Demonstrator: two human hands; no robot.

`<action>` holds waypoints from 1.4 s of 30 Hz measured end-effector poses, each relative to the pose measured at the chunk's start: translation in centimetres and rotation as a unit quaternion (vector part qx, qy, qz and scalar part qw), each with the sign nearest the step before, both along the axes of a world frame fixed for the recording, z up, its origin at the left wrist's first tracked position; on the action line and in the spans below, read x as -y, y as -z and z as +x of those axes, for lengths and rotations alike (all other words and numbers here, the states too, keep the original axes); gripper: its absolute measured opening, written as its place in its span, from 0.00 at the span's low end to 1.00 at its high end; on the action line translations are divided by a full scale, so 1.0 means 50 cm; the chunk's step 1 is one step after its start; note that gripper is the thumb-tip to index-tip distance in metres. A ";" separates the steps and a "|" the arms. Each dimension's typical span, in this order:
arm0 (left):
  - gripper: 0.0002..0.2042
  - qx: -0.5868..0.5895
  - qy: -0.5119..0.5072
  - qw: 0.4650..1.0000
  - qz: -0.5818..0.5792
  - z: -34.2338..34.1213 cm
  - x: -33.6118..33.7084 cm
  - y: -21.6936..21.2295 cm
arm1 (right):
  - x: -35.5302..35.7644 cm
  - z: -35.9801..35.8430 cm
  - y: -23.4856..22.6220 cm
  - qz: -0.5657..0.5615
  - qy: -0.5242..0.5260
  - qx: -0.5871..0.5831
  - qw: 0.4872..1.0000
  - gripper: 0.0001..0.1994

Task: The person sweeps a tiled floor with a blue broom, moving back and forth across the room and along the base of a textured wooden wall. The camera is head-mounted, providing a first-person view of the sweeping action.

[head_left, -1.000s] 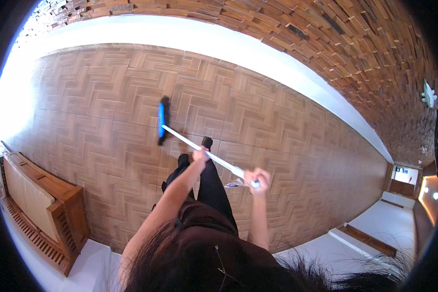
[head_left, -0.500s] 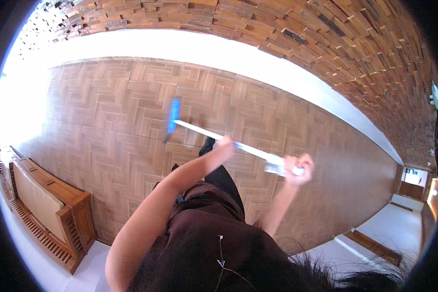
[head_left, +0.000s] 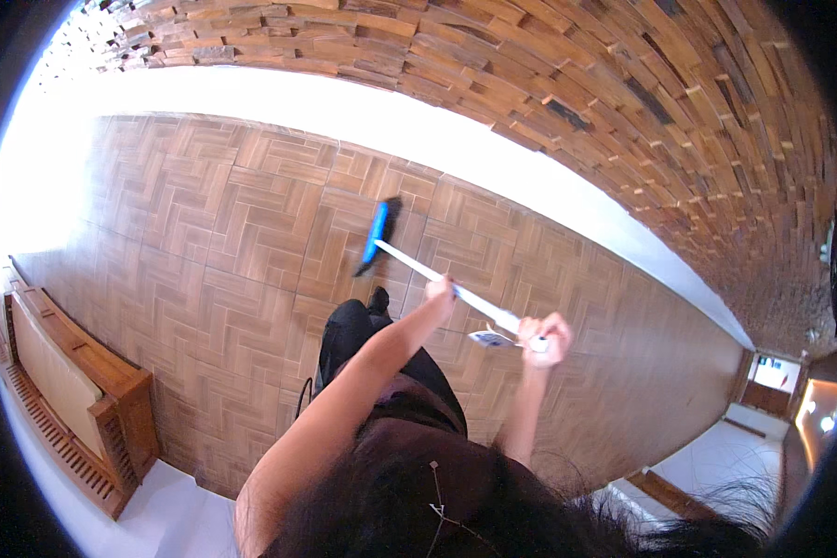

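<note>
Across wide brown zigzag-patterned tile floor point(head_left: 260, 209): sweeping seemingly midway; how much done or left, cannot tell. Slanting down onto it: long white-handled, blue-headed, dark-bristled broom point(head_left: 484, 306). Left hand point(head_left: 442, 291): fingers wrapped round mid-handle. Right hand point(head_left: 546, 340): fingers wrapped round top end.

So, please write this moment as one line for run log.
left hand: grips white broom handle, partway along | right hand: grips handle's upper end | blue broom head: down at brown herringbone floor

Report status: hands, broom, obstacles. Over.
Left hand gripping handle partway down; right hand gripping top end. Broom head ahead of legs. Bench off left, apart from broom head.
</note>
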State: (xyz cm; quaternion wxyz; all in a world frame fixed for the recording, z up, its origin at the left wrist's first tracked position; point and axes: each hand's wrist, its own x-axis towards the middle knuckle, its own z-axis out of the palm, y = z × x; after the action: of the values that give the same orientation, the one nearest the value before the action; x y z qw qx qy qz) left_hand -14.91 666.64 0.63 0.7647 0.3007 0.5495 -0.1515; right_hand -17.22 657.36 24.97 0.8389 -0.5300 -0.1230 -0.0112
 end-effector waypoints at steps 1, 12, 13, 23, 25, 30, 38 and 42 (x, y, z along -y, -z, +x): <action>0.11 -0.074 0.113 0.987 0.086 0.012 -0.026 0.011 | -0.003 -0.001 0.036 0.003 0.007 -0.003 1.000 0.16; 0.09 -0.058 -0.121 0.981 0.138 0.133 -0.680 0.228 | -0.458 0.210 0.216 -0.005 -0.216 -0.136 0.967 0.05; 0.08 -0.059 -0.097 0.989 0.099 0.160 -0.697 0.233 | -0.471 0.237 0.216 -0.023 -0.206 -0.119 0.971 0.07; 0.11 0.164 -0.145 0.920 -0.325 0.409 -0.340 -0.220 | -0.314 0.487 -0.266 -0.135 0.034 -0.062 0.988 0.07; 0.11 0.130 -0.106 0.919 -0.357 0.456 -0.268 -0.197 | -0.353 0.513 -0.321 -0.177 -0.006 -0.003 0.984 0.05; 0.06 0.010 0.030 0.944 -0.328 0.502 -0.240 -0.028 | -0.476 0.523 -0.221 -0.299 -0.051 -0.002 0.953 0.06; 0.09 0.036 0.032 0.985 -0.166 0.481 -0.636 -0.006 | -0.633 0.565 -0.074 -0.182 -0.152 -0.019 0.971 0.05; 0.06 0.032 -0.046 0.995 -0.087 0.486 -0.844 0.003 | -0.770 0.608 -0.022 -0.169 -0.214 -0.008 0.962 0.06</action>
State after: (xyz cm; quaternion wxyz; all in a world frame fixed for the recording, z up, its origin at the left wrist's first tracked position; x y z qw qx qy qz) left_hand 9.41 708.86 0.50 0.8113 0.2123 0.5226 -0.1534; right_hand 13.16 695.88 26.08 0.7210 -0.6254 -0.2274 0.1935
